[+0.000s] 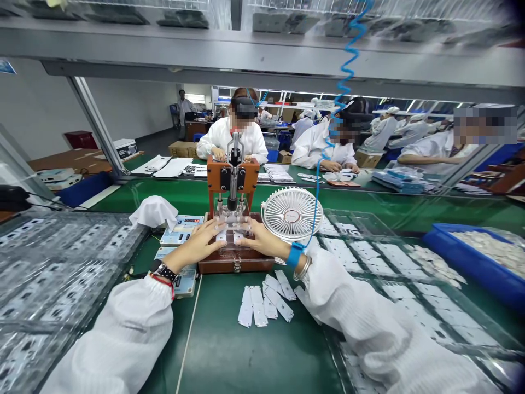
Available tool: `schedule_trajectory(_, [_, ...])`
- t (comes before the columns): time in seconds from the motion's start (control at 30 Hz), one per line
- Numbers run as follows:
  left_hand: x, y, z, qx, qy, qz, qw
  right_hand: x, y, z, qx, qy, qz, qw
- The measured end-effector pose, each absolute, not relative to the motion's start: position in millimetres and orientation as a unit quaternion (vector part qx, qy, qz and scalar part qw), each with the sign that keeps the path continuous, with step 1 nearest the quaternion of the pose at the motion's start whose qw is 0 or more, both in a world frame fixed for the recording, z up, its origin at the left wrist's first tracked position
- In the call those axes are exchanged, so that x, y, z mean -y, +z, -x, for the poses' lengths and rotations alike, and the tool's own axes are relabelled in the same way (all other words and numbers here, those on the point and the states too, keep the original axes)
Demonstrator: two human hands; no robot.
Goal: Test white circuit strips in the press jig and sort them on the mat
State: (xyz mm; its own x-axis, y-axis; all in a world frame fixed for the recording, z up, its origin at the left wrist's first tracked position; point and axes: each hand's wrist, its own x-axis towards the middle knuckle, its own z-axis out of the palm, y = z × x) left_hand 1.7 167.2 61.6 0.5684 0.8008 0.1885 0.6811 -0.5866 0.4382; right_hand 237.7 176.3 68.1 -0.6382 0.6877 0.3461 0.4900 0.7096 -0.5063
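Observation:
My left hand (202, 242) reaches to the left side of a press fixture (235, 265) with an orange frame and a brown base. My right hand (262, 239) mirrors it on the right side. Both hands are open, with fingers stretched forward over the fixture's clear top and thumbs turned inward. Two small white pieces (221, 237) lie between the thumbs; whether the thumbs press on them I cannot tell. The fingertips are partly blurred. Just in front of the base, several thin white plates (258, 306) lie loosely on the green mat. A blue wrist strap (295, 254) circles my right wrist.
A white fan (292, 214) stands right behind my right hand. Light-blue control boxes (176, 232) sit left of the fixture. Trays of parts (77, 273) flank both sides, and a blue bin (471, 262) is far right. A coiled blue cord (346, 71) hangs down. Co-workers sit opposite.

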Motion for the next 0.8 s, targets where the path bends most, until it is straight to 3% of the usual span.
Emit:
schedule_trajectory(0.33, [-152.4,70.9,-13.9,-0.452,0.156,-0.873,0.096,-173.9,65.7,-241.5,0.877,0.111,0.405,0.233])
schedule_trajectory(0.8, [-162.5,88.6,-36.2,-0.397,0.106,-0.909,0.068,-151.3,108.6,-266.2,0.824,0.200,0.402,0.345])
